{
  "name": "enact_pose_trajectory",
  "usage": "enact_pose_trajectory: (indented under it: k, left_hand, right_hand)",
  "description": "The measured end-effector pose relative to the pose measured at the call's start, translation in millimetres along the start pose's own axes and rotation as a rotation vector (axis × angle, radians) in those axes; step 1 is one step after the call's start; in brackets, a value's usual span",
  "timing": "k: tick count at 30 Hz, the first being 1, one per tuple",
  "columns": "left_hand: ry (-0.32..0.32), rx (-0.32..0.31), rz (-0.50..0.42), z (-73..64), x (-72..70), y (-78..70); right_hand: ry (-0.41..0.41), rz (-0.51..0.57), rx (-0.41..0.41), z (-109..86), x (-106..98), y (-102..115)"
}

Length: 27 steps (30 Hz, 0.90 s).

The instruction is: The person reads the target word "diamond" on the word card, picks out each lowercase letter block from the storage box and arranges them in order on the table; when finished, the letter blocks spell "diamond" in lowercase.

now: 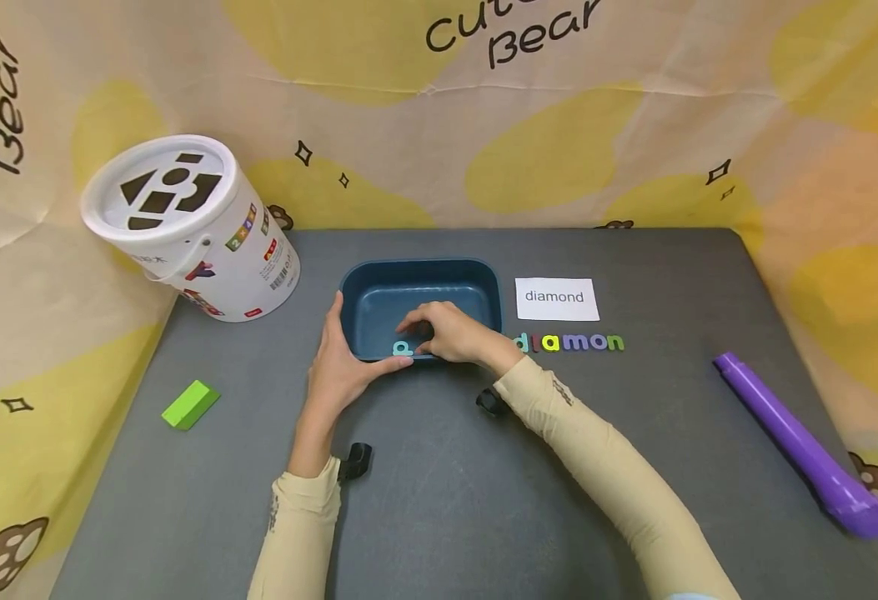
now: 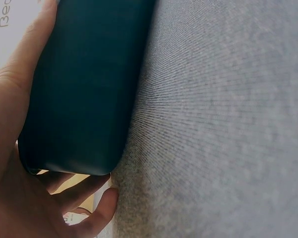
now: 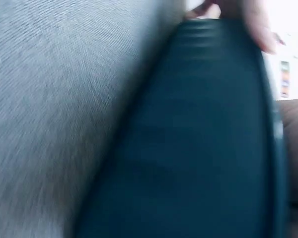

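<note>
A dark blue tray point(image 1: 423, 268) stands on the table. My left hand point(image 1: 337, 367) holds its front left corner, the thumb lying along the front rim and the fingers along the left side. Over the tray's front edge reaches my right hand point(image 1: 449, 333), bent fingers inside and apart from the thumb; nothing shows between them. Close to these fingers a light blue letter point(image 1: 403, 349) lies by the front wall, partly hidden. In the left wrist view the tray's outer wall point(image 2: 84, 89) sits against my left hand. The right wrist view is blurred and mostly shows the tray wall point(image 3: 198, 134).
A card point(image 1: 557, 308) printed "diamond" lies right of the tray. Below it runs a row of coloured letters point(image 1: 575, 342) reading "diamon". A white bucket point(image 1: 236, 267) stands back left, a green block point(image 1: 191, 405) lies left, and a purple stick-like object point(image 1: 799, 442) lies right.
</note>
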<state>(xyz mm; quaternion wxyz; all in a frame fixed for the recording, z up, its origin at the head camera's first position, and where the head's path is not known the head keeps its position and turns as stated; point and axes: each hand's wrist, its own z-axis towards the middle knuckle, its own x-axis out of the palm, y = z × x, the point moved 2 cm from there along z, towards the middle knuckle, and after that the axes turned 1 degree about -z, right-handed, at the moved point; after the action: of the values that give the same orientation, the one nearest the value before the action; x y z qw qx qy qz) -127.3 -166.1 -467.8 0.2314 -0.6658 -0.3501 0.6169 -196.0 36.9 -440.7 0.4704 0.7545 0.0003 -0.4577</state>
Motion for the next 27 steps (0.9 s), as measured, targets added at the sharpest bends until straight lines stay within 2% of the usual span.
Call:
enact_pose_trajectory:
  k: [6, 12, 21, 27]
  left_hand:
    - [-0.001, -0.002, 0.003, 0.4, -0.1, 0.2]
    - [0.000, -0.005, 0.011, -0.5, -0.2, -0.3]
    - [0.000, 0.005, 0.011, -0.4, 1.5, -0.6]
    - [0.001, 0.001, 0.002, 0.0, 0.6, 0.0]
  right_hand:
    - [0.042, 0.030, 0.026, 23.1, 10.8, -2.7]
    - [0.034, 0.032, 0.026, 29.9, 15.3, -6.7]
    - [-0.041, 0.031, 0.025, 23.1, 8.9, -9.2]
    - [-0.144, 0.006, 0.014, 6.0, -11.5, -4.9]
